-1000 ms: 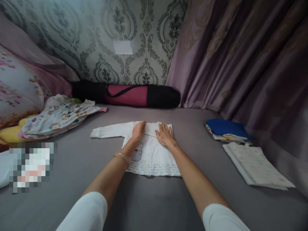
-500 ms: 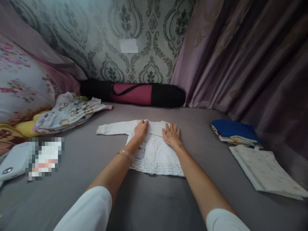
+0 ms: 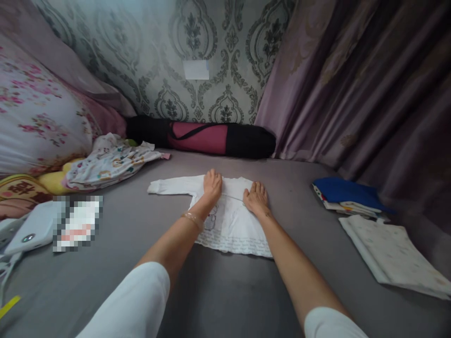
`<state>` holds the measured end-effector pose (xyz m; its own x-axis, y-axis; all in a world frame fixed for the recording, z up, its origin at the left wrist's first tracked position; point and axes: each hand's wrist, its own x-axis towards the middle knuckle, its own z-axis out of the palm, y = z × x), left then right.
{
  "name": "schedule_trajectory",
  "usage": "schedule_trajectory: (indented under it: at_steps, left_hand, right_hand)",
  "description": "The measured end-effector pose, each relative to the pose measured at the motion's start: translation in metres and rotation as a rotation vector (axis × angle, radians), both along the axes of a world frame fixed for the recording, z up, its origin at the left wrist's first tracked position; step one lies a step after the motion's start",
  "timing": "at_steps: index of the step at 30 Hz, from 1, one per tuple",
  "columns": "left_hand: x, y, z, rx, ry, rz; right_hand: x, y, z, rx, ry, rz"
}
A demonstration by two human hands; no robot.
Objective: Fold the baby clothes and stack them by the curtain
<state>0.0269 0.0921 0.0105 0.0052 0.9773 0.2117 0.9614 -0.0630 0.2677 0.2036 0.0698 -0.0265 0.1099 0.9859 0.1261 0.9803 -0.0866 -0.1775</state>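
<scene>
A small white long-sleeved shirt (image 3: 232, 230) lies spread on the grey sheet, with a line drawing on its front and rows of print along the hem. Its left sleeve (image 3: 172, 185) stretches out sideways, while the right sleeve is folded across the chest. My left hand (image 3: 213, 184) rests on the upper part near the left shoulder, palm down, fingers close together and pointing forward. On the folded sleeve at the right shoulder, my right hand (image 3: 256, 196) presses flat with its thumb apart. What lies beneath both palms is hidden.
Folded clothes, a blue one (image 3: 348, 191) on top, and a folded pale cloth (image 3: 394, 251) lie at the right. At the left are a crumpled patterned garment (image 3: 109, 164), a floral pillow (image 3: 38, 112) and a white device (image 3: 38, 227). A long black-and-red bag (image 3: 200, 138) lies along the wall.
My left hand has shifted slightly forward, its curled fingers now flatter on the shirt. My right hand stays on the folded sleeve, fingers closer together. The view has turned slightly left.
</scene>
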Motion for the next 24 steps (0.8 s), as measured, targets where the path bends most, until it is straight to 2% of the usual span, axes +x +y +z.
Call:
schedule_trajectory:
  at_steps: [3,6,9,12,24]
  left_hand:
    - [0.023,-0.007,0.009,0.089,0.065,-0.216]
    - [0.043,-0.019,0.000,0.069,0.103,-0.392]
    - [0.046,-0.024,-0.020,-0.005,0.118,-0.399]
    - [0.033,-0.022,-0.032,-0.040,0.140,-0.399]
    - [-0.031,-0.017,-0.021,-0.053,0.177,-0.451]
  right_hand:
    - [0.000,-0.001,0.001,-0.003,-0.006,-0.002]
    - [0.000,0.000,0.001,0.011,-0.008,-0.003]
    - [0.001,0.000,0.000,0.000,-0.015,-0.012]
    - [0.001,0.000,0.000,0.010,-0.039,-0.013]
    - [0.005,0.013,-0.012,0.057,-0.031,-0.005]
